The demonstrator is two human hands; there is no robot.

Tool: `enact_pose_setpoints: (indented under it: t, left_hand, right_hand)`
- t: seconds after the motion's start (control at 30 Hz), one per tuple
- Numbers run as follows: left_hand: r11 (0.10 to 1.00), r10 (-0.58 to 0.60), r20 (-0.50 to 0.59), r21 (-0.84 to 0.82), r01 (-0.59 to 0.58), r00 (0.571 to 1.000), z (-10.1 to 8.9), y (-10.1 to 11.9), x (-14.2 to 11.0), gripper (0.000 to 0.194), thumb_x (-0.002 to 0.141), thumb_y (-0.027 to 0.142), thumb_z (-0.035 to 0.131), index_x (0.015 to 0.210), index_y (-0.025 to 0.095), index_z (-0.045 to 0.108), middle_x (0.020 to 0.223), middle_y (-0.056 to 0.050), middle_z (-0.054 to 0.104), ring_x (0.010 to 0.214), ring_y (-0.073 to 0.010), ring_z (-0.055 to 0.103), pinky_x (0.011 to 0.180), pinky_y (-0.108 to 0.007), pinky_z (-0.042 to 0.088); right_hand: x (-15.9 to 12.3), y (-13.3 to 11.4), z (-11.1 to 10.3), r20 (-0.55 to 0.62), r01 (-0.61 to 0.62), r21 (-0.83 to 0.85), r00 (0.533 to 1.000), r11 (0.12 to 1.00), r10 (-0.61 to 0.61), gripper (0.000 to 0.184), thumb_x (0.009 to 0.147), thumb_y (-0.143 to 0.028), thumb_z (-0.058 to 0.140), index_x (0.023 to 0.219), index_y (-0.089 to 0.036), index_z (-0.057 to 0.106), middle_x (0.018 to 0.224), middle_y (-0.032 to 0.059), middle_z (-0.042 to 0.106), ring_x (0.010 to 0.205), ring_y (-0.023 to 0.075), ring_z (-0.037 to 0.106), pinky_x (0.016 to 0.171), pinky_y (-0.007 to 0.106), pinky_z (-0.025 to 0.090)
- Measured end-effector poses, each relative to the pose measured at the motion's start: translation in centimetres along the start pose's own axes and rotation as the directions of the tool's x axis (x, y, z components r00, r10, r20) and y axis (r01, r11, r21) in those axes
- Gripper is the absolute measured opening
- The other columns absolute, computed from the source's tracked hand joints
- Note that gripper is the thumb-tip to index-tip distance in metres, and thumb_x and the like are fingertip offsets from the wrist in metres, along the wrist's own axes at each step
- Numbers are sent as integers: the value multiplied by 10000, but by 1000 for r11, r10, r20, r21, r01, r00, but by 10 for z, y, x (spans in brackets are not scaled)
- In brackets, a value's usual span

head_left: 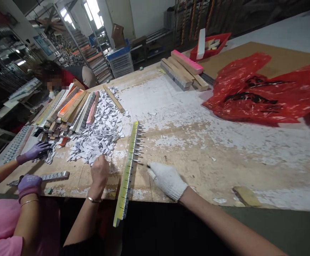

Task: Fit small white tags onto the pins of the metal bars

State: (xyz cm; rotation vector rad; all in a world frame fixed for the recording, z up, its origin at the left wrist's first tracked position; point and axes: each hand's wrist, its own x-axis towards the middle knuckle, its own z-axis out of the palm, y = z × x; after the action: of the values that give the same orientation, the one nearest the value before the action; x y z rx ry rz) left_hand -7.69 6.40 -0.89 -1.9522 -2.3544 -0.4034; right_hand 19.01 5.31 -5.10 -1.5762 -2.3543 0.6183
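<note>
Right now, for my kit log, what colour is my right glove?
Your right glove is white; see the head view.

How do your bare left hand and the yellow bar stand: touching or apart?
Apart. The head view shows a strip of tabletop between the left hand and the yellow bar.

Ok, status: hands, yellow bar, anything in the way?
Left hand at the white pieces; gloved right hand beside yellow bar. Bar overhangs near edge of table. Red bag well clear of both hands.

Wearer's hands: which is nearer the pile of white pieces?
Left. The left hand is at the edge of the pile; the right hand is beyond the yellow strip.
</note>
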Motion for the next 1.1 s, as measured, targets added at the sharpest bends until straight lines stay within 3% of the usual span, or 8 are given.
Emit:
enact_pose_setpoints:
  t: [0.07,0.13,0.23,0.3,0.4,0.5,0.67,1.1]
  left_hand:
    - [922,-25,89,-382,58,996,-6,14,-17,97,920,244,441,910,193,523,641,3,523,555,-153,490,527,-257,357]
    - [686,35,315,-698,206,949,-11,31,-32,134,881,338,533,885,212,489,608,42,507,508,-125,482,502,-240,382]
    - [447,164,566,-773,451,808,-15,51,-47,223,837,403,583,835,214,465,567,65,473,451,-99,430,458,-230,380]
    - [517,136,545,-751,410,827,-14,55,-50,245,860,440,563,857,204,498,630,36,513,498,-108,459,481,-242,402]
    - [793,91,324,-595,128,942,-7,49,-48,412,815,509,651,1059,184,582,949,-63,595,771,-182,576,630,-303,487]
    - [911,156,275,-411,-30,949,6,40,-46,536,760,470,710,1191,182,576,1086,-92,568,892,-225,572,698,-332,496]
    - [914,177,299,-403,-44,938,20,31,-45,283,820,337,622,1055,181,639,902,-41,603,802,-199,554,701,-318,452]
    - [831,133,310,-553,64,941,29,22,-45,308,830,331,644,1095,176,666,864,-34,647,744,-173,567,655,-287,441]
  right_hand:
    - [-3,-7,-3,-66,120,39,991,992,-117,371,1011,-304,415,1339,-225,569,1163,87,690,941,185,673,770,262,488]
    - [-5,-13,-4,-126,276,45,955,960,-269,430,1002,-273,436,1428,-243,482,1278,107,628,942,165,664,763,241,495]
    - [-6,-18,-1,-120,382,3,918,924,-379,331,1005,-228,429,1288,-218,600,1173,113,670,938,168,657,782,232,487]
    - [-4,-18,3,-24,316,-33,948,948,-317,265,1002,-219,436,1134,-196,665,1022,102,708,922,182,664,780,239,483]
    - [4,-17,9,171,116,-87,980,989,-100,169,939,-242,550,1058,-193,661,951,81,716,850,214,691,690,260,494]
    - [14,-20,15,230,22,-129,973,991,9,162,904,-211,577,1049,-190,647,932,79,718,821,250,709,634,285,497]
    - [22,-30,21,208,25,-156,978,987,8,198,955,-170,468,1054,-174,639,953,108,712,888,234,705,682,262,488]
    - [23,-39,18,226,61,-211,974,976,-12,237,941,-146,434,1029,-152,654,926,135,717,866,248,719,678,280,503]
